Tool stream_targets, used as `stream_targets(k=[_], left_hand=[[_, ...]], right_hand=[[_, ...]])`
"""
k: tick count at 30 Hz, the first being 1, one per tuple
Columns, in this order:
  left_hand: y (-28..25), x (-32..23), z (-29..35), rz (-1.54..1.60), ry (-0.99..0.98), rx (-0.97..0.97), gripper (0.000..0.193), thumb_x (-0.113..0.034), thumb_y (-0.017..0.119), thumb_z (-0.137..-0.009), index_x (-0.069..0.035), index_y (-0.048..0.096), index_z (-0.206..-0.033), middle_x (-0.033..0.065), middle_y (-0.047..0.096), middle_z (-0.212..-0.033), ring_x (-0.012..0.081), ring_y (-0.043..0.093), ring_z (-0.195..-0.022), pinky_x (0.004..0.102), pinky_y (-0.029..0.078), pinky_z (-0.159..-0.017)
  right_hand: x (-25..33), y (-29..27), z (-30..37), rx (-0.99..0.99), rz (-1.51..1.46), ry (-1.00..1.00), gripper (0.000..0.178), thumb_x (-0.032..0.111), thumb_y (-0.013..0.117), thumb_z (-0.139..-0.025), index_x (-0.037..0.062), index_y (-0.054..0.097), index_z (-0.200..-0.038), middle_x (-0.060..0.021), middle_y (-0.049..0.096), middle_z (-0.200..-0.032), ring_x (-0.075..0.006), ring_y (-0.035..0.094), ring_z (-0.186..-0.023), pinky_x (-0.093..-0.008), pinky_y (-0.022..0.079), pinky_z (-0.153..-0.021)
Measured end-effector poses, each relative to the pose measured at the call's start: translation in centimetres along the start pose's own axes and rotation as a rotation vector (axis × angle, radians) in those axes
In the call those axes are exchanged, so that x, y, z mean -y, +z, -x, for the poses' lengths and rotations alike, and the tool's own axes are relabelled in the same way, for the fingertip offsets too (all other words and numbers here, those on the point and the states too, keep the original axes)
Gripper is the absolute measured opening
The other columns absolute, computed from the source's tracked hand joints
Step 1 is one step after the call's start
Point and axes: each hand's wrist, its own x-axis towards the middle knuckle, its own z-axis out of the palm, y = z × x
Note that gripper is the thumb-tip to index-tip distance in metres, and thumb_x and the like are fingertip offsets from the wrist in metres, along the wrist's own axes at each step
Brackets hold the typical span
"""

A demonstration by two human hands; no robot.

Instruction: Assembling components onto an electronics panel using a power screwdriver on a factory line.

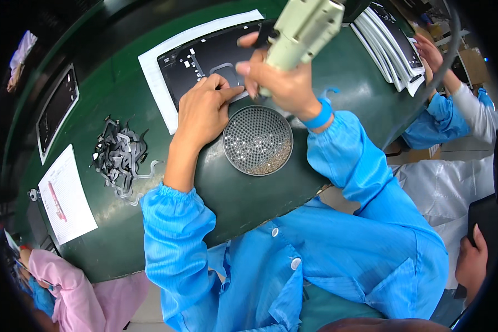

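My right hand (279, 77) grips a cream-coloured power screwdriver (303, 29), held upright over a flat black panel (216, 55) that lies on a white sheet (152, 72) on the green table (238, 199). My left hand (202, 113) rests on the near edge of the panel, fingers bent and pressing it, holding nothing. Just in front of both hands sits a round perforated metal dish (257, 139) with many small screws in it. The screwdriver's tip is hidden behind my right hand.
A pile of grey bent strips (119, 155) lies to the left. Further left are a paper form with a pink pen (66, 196) and another black panel (55, 110). A stack of panels (387, 44) stands at the right, where another person's hands (434, 55) work.
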Motion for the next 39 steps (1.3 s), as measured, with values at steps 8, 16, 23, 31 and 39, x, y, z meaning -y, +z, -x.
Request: stream_targets(k=[8,16,23,31,39], left_hand=[[-0.1,0.8,0.6,-0.029,0.085,-0.052,0.017,-0.025,0.06,-0.07,-0.008,0.065,-0.07,0.0055,0.056,-0.083,0.0276,0.055,-0.08,0.0396,0.045,-0.065],[0.3,1.1,1.2,0.006,0.158,-0.134,0.018,-0.021,0.061,-0.069,-0.008,0.06,-0.08,0.0067,0.055,-0.083,0.0306,0.054,-0.079,0.0407,0.045,-0.065],[-0.1,1.2,0.7,0.061,0.069,-0.105,0.023,-0.02,0.061,-0.071,-0.008,0.055,-0.089,0.0094,0.056,-0.082,0.0329,0.054,-0.079,0.0417,0.045,-0.066],[-0.6,0.4,0.2,0.119,-0.013,-0.061,0.013,-0.014,0.063,-0.075,-0.005,0.064,-0.084,0.0104,0.058,-0.078,0.0305,0.056,-0.077,0.04,0.045,-0.068],[-0.4,0.2,0.3,0.172,-0.135,0.0,0.014,-0.009,0.066,-0.073,-0.004,0.07,-0.086,0.0094,0.059,-0.076,0.0277,0.057,-0.076,0.0376,0.046,-0.069]], right_hand=[[0.3,3.4,2.7,0.164,-0.096,0.072,0.009,0.002,0.068,-0.076,-0.0018,0.06,-0.078,-0.0039,0.059,-0.058,-0.0089,0.057,-0.051,-0.0231,0.046,-0.046],[-0.9,3.9,3.3,0.184,-0.138,0.187,0.009,0.001,0.067,-0.076,-0.0018,0.059,-0.078,-0.0044,0.059,-0.059,-0.0091,0.057,-0.049,-0.0237,0.045,-0.043],[-0.6,4.0,2.8,0.203,-0.144,0.191,0.017,0.002,0.067,-0.075,-0.0026,0.059,-0.09,-0.0035,0.058,-0.06,-0.0086,0.057,-0.049,-0.0232,0.045,-0.043],[1.1,2.5,0.1,0.163,-0.037,-0.023,0.033,0.002,0.065,-0.082,-0.0056,0.05,-0.11,-0.0031,0.054,-0.06,-0.0099,0.054,-0.052,-0.0237,0.043,-0.046],[-2.2,0.9,-2.8,-0.013,-0.009,-0.013,0.024,-0.003,0.067,-0.075,-0.0058,0.058,-0.097,-0.0041,0.059,-0.057,-0.0091,0.056,-0.047,-0.0232,0.045,-0.042]])
